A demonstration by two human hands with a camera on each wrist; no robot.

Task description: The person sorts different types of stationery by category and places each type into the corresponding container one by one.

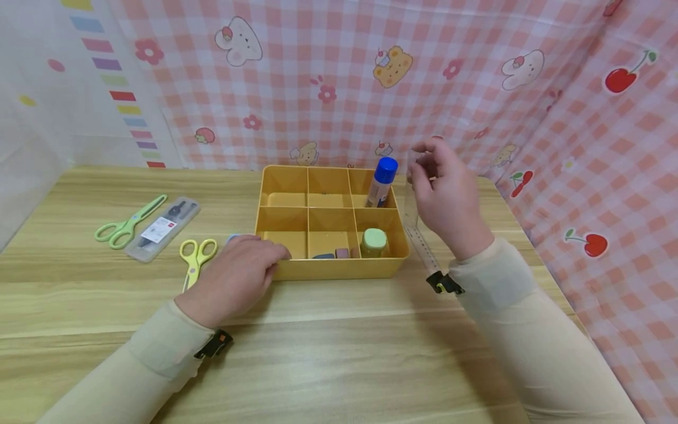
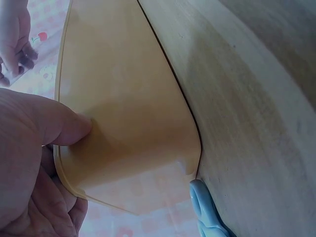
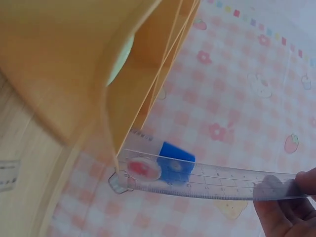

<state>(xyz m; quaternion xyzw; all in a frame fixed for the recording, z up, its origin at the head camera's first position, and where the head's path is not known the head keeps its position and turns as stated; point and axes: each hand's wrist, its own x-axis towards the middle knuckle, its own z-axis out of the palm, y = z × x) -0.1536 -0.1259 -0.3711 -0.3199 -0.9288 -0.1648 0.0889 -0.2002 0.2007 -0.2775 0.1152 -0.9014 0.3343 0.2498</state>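
My left hand (image 1: pixel 233 277) grips the front left corner of a yellow divided organizer box (image 1: pixel 339 270); in the left wrist view its thumb lies on the outer wall and the fingers curl over the rim. At the box's right end, my right hand (image 1: pixel 450 188) pinches a clear plastic ruler (image 3: pixel 222 182) by one end. The ruler's other end reaches the box's rim in the right wrist view. A glue stick with a blue cap (image 1: pixel 382 182) leans in the back right compartment. A small jar with a pale green lid (image 1: pixel 374 240) sits in the front right one.
A pink block (image 1: pixel 342 253) and a dark flat piece lie in the front middle compartment. To the left are green scissors (image 1: pixel 124 228), a clear compass case (image 1: pixel 164 229) and yellow scissors (image 1: pixel 196 259). A blue looped handle (image 2: pixel 207 212) lies beside the box. A patterned cloth hangs behind.
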